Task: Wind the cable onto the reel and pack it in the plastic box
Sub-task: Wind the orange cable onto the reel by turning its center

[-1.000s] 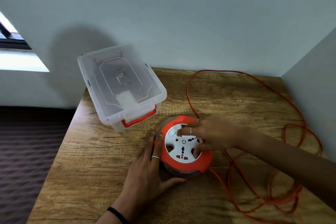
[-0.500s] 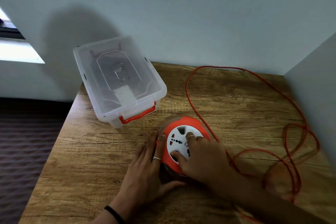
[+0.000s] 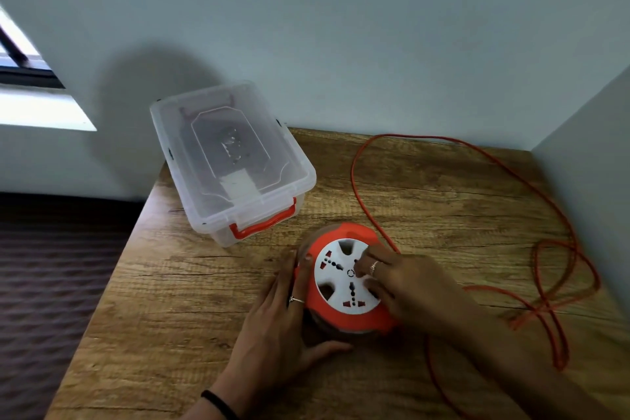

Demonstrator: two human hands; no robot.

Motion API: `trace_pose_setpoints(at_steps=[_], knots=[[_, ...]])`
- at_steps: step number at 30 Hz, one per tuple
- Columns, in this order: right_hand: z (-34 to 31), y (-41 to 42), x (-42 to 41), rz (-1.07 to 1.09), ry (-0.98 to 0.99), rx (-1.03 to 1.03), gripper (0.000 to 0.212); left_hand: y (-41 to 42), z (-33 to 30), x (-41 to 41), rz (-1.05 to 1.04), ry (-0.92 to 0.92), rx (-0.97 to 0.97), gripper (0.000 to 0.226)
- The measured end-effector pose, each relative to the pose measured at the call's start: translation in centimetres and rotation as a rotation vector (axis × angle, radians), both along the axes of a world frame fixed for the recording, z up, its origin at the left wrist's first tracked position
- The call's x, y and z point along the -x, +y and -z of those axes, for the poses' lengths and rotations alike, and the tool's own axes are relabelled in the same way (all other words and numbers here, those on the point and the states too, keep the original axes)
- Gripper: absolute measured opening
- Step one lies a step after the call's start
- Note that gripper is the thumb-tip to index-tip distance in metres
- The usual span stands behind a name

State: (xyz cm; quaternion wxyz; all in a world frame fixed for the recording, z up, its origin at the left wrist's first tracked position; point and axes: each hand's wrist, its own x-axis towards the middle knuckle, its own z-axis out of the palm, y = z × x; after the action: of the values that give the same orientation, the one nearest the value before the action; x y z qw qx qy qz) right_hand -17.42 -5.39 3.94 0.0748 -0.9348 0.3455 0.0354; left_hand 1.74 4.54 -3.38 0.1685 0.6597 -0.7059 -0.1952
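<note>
**Both hands on the reel, cable still loose across the desk**

Nearest the camera, the left hand (image 3: 278, 327) lies flat on the wooden desk (image 3: 191, 300), a black band at its wrist and a ring on one finger. Its straight fingers press against the left side of the reel (image 3: 344, 278) and its thumb reaches out along the desk in front of the reel; the grip is released, bracing rather than grasping.

The right hand (image 3: 405, 286) comes in from the right and rests on top of the reel. Its fingers are bent down onto the white socket face, with fingertips set into the recesses there, so this grip is grasping the reel's face. A ring shows on one finger.

The reel stands on the desk near its middle: an orange rim around a white disc with socket holes and cut-outs.

The orange cable (image 3: 552, 269) leaves the reel on the right side and lies unwound on the desk. Part of it forms tangled loops near the right wall, and a long strand arcs up along the far edge of the desk.

Farther back and to the left, the plastic box (image 3: 231, 160) sits on the desk's far left corner, apart from the reel. It is clear, with its lid on and an orange latch at the near end.

Behind it rises a pale wall (image 3: 341, 27).
</note>
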Motion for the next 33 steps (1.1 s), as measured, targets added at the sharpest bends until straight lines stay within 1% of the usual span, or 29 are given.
trace_pose_setpoints(at_steps=[2, 5, 8, 11, 13, 16, 19, 21, 23, 25, 27, 29, 31, 33], knots=[[-0.2, -1.1, 1.0, -0.115, 0.063, -0.019, 0.047, 0.0, 0.1, -0.1, -0.010, 0.001, 0.025, 0.120], [-0.7, -3.1, 1.2, -0.239, 0.103, -0.044, 0.061, 0.0, -0.1, -0.1, -0.007, 0.003, -0.027, 0.121], [-1.0, -4.4, 0.2, -0.345, 0.209, -0.038, 0.060, 0.1, -0.4, 0.0, -0.009, 0.000, -0.028, 0.121], [-0.9, -6.1, -0.4, -0.436, 0.232, 0.060, 0.068, 0.1, -0.1, 0.1, -0.020, -0.037, -0.032, 0.121], [-0.9, -6.8, -0.5, -0.493, 0.221, 0.128, 0.072, 0.0, 0.0, 0.1, -0.031, -0.062, -0.029, 0.122], [-1.1, -6.9, -0.5, -0.591, 0.160, 0.190, 0.070, 0.1, 0.0, 0.2, -0.014, -0.077, -0.049, 0.124], [-0.6, -6.5, 0.0, -0.599, 0.093, 0.261, 0.066, 0.2, 0.1, 0.3, -0.002, -0.089, -0.029, 0.124], [-0.2, -5.9, 0.3, -0.536, 0.092, 0.236, 0.066, 0.2, 0.2, 0.3, 0.011, -0.089, -0.049, 0.123], [0.2, -4.7, 0.5, -0.422, 0.067, 0.244, 0.063, 0.2, 0.2, 0.4, 0.021, -0.075, -0.077, 0.123], [0.7, -2.8, 0.2, -0.237, -0.020, 0.220, 0.060, 0.2, 0.1, 0.3, 0.013, -0.060, -0.059, 0.125], [1.8, -0.4, -0.6, -0.016, -0.110, 0.204, 0.052, 0.3, 0.0, 0.2, 0.018, -0.042, -0.058, 0.125], [2.6, 1.5, -1.8, 0.188, -0.169, 0.192, 0.049, 0.3, 0.0, 0.3, 0.020, -0.041, -0.047, 0.124], [2.5, 2.3, -2.9, 0.340, -0.170, 0.177, 0.051, 0.3, 0.2, 0.4, 0.006, -0.047, -0.042, 0.123], [2.4, 2.6, -3.4, 0.453, -0.124, 0.071, 0.055, 0.3, 0.3, 0.4, 0.003, -0.047, -0.030, 0.122]])
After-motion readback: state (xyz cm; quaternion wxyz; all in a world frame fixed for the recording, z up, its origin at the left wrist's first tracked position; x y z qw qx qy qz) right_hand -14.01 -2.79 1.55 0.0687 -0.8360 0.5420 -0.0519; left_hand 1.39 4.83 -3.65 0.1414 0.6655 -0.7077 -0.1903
